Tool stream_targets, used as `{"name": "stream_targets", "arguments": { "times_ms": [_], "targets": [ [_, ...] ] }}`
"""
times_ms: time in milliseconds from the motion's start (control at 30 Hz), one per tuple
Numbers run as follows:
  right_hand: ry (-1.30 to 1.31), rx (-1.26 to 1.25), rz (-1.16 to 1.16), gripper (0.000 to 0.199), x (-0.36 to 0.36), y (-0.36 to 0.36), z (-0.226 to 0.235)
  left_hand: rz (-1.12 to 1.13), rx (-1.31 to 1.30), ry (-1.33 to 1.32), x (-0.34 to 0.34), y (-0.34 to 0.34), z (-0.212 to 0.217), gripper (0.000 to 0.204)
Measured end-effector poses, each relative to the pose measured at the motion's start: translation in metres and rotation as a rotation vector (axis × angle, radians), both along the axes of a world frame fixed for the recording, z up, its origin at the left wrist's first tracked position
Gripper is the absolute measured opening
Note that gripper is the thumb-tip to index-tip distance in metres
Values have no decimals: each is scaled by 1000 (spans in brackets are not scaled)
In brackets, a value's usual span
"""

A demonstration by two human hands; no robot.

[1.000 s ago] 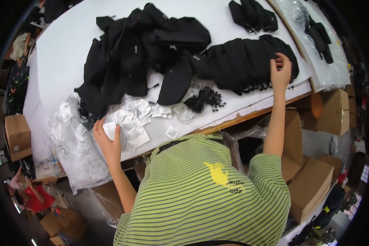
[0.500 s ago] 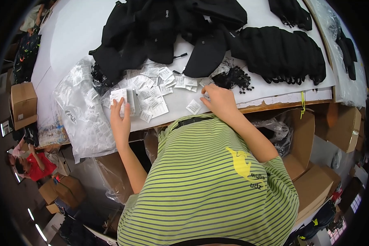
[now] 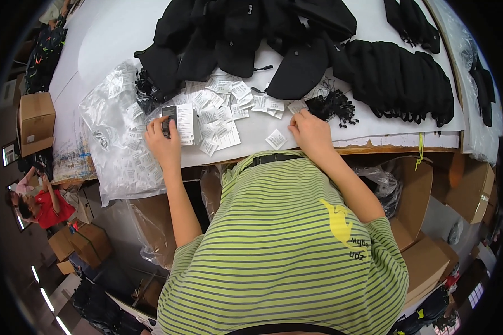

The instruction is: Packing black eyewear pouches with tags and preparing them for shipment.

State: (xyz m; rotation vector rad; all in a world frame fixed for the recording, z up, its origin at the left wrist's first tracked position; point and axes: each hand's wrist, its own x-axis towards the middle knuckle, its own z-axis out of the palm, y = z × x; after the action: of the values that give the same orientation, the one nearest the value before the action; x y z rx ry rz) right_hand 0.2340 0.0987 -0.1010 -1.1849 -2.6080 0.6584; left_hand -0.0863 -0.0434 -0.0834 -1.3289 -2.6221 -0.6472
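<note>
My left hand (image 3: 165,146) is at a stack of white printed cards (image 3: 185,124), its fingers closed on a black card (image 3: 169,124) at the stack's left side. To the right, my right hand (image 3: 312,135) has its fingers pinched together, with a small white label (image 3: 297,106) at the tips. A single white label (image 3: 275,139) lies on the table below and left of that hand. Many loose printed labels (image 3: 217,114) are spread between my hands. A bunch of black cords (image 3: 335,106) lies just beyond my right hand.
Black fabric pieces (image 3: 229,44) are heaped at the back, and a row of similar black pieces (image 3: 399,78) lies at right. A clear plastic bag of labels (image 3: 123,162) hangs over the table edge at left. Open cardboard boxes (image 3: 413,190) stand below the right edge.
A black card now shows under my left fingers, where white cards were on top before. My right hand's fingers have moved to a white label near the cords. The whole view has shifted slightly.
</note>
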Motion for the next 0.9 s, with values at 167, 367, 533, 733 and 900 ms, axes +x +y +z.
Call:
{"name": "stream_targets", "arguments": {
  "times_ms": [167,367,533,733,900],
  "targets": [
    [368,-308,-189,12,8,24,63,24,-73,-49,-3,7,12,29],
    [985,-454,-275,9,31,40,117,131,-20,-221,-22,10,17,30],
    [1312,-782,46,9,33,36,150,186,231,-122,-5,31,41,25],
    [960,-910,-158,12,-3,31,114,-293,436,-778,101,71,78,32],
    [823,-776,-229,14,-19,24,112,-456,317,-977,149,77,92,36]
  ]
}}
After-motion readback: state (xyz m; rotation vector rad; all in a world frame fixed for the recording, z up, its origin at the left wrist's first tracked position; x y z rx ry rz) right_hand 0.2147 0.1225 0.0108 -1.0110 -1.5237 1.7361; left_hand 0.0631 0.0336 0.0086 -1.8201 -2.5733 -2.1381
